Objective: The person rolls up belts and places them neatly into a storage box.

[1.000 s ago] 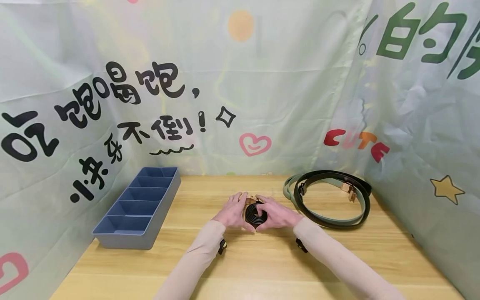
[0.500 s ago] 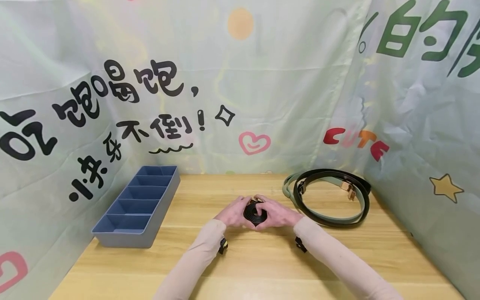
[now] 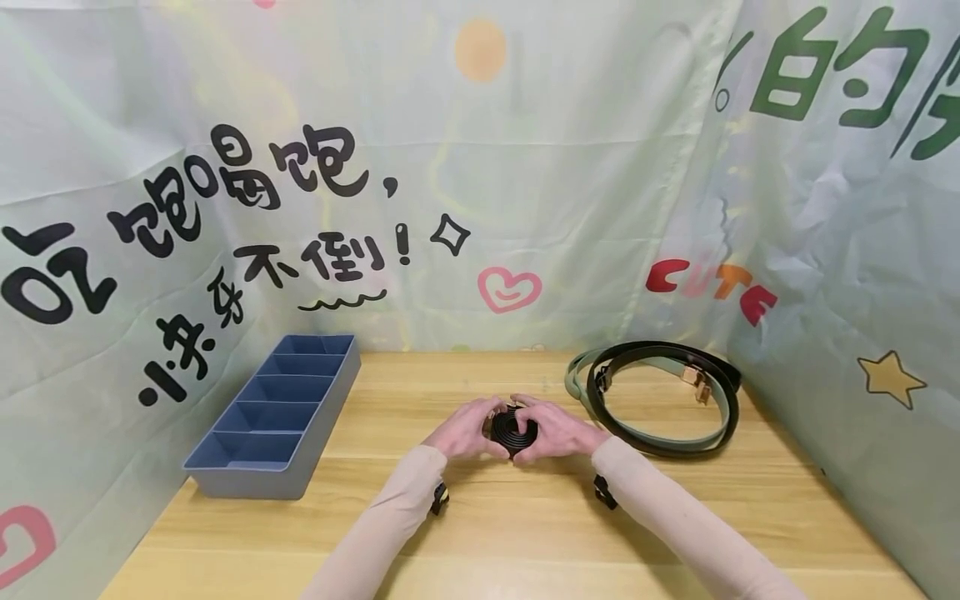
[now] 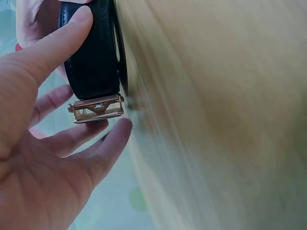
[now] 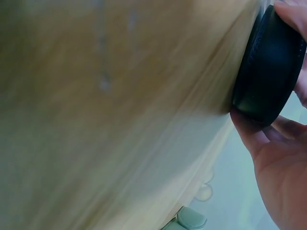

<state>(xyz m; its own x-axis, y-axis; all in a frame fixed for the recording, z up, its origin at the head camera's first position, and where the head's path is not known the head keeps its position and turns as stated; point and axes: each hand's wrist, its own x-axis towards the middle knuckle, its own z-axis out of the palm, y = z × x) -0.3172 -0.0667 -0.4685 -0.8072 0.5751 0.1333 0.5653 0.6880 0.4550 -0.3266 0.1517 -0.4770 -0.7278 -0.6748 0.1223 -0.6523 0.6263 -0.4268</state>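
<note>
A black belt (image 3: 513, 432) is wound into a tight coil on the table, between both hands, its spiral edge facing up. My left hand (image 3: 471, 430) holds the coil's left side. In the left wrist view, its thumb lies on the leather and its fingertips are at the gold-coloured buckle (image 4: 98, 109). From the right, my right hand (image 3: 557, 430) grips the coil, with a finger over the top near its centre. The right wrist view shows the smooth outer wrap of the belt (image 5: 268, 67) between thumb and fingers.
Other belts, a black one (image 3: 660, 446) and a pale green one (image 3: 576, 375), lie in loose loops at the right back. A blue-grey divided tray (image 3: 300, 467) stands at the left. Printed cloth (image 3: 570, 208) walls the wooden table (image 3: 517, 542) at the back and sides.
The buckle has shifted from the coil's far side round to its left, by my left hand. Both hands stay around the coil, with the left fingers moved slightly.
</note>
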